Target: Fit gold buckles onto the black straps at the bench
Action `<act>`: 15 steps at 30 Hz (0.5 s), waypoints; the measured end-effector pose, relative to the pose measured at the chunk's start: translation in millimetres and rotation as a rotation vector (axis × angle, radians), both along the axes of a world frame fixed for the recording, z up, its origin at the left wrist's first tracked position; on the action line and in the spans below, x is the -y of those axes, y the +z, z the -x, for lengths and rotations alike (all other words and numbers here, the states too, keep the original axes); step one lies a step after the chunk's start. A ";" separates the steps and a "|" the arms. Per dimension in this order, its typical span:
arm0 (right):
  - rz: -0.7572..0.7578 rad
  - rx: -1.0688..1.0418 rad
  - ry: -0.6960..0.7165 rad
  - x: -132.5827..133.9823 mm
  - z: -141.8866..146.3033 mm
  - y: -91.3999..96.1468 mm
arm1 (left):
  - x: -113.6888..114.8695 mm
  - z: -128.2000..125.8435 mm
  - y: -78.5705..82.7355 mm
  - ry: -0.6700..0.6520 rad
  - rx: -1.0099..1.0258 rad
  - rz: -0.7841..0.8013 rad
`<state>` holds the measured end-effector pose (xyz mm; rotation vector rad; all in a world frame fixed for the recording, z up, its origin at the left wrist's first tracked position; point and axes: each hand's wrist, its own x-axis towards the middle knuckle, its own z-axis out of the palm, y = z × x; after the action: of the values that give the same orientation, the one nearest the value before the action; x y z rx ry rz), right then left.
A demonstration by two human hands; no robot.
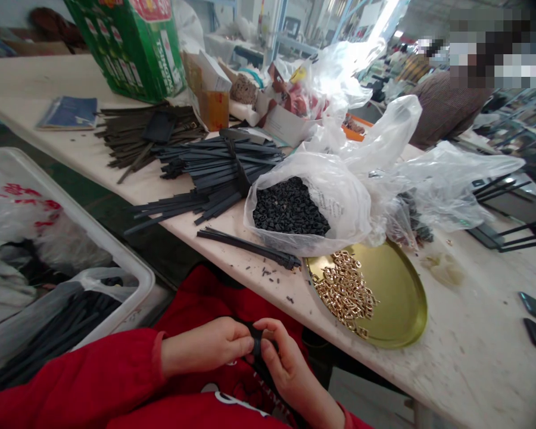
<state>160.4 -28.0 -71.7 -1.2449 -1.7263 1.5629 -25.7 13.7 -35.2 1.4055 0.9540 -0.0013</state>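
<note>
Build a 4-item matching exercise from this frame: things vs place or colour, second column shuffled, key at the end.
Column 1
1. Gold-coloured buckles
2. Small black pieces
3. Booklet
4. Single dark strip

Column 2
A. Heaped in the open plastic bag
B. At the fingertips of the left hand and right hand
C. Blue, lying flat
D. Piled on the round tray

Pairs: 1-D, 2-A, 3-C, 4-B

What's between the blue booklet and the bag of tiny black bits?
In the head view, a pile of brownish strips lies nearer the booklet, then a pile of black strips beside the bag.
</note>
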 end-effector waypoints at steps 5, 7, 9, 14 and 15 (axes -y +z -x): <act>-0.056 0.048 -0.090 3.1 3.9 -4.0 | 3.5 -0.2 6.5 -0.075 -0.160 -0.302; -0.046 0.043 -0.126 3.4 5.0 -5.3 | 3.5 1.4 10.7 -0.105 -0.145 -0.306; -0.039 0.036 -0.130 3.9 5.4 -5.2 | 3.2 2.8 12.2 -0.109 -0.121 -0.282; -0.046 0.038 -0.122 8.8 4.9 -4.6 | 7.7 1.8 2.6 -0.106 -0.139 -0.336; -0.044 0.040 -0.128 10.4 5.1 -5.6 | 10.2 1.0 -0.8 -0.116 -0.159 -0.373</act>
<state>155.3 -38.4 -77.4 -1.3449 -1.6613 1.4281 -26.7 3.5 -36.0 1.8252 1.0376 -0.0230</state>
